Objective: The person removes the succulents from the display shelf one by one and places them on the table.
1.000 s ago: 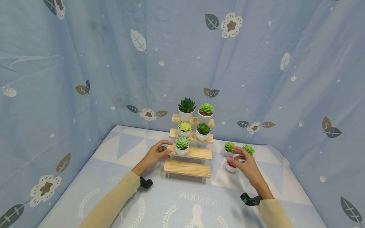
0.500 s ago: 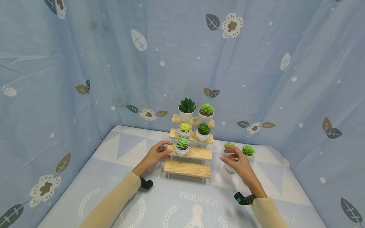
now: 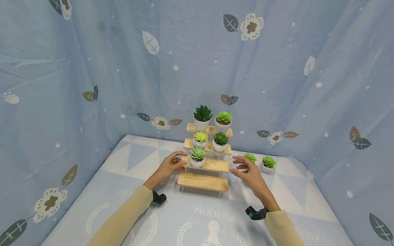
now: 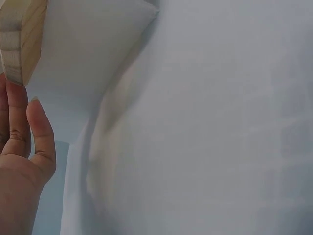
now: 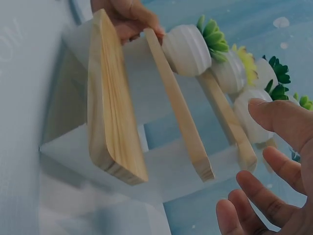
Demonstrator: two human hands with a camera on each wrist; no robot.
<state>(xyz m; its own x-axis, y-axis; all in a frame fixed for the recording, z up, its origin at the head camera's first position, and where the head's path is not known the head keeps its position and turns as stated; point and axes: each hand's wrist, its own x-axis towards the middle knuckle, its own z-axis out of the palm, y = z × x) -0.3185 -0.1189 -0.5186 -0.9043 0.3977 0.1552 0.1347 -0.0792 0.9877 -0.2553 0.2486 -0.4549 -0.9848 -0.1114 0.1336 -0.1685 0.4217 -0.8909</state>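
A four-tier wooden plant stand stands on the table. My left hand pinches the left end of its second tier from the bottom. On that tier, at the left, sits a pale green succulent in a white pot. Just off the tier's right end hovers my right hand, fingers spread and loosely bent, holding nothing. Two potted succulents are on the tier above, a yellow-green one and a dark green one. Topmost are a tall dark green plant and a bright green one.
Right of the stand, on the patterned table cloth, are a green succulent in a white pot and another green succulent partly hidden by my right hand. Behind everything hangs a blue curtain.
My right hand has moved left, from above the red potted succulent to the stand's right end, and now hides that plant. My left hand has stayed in place.
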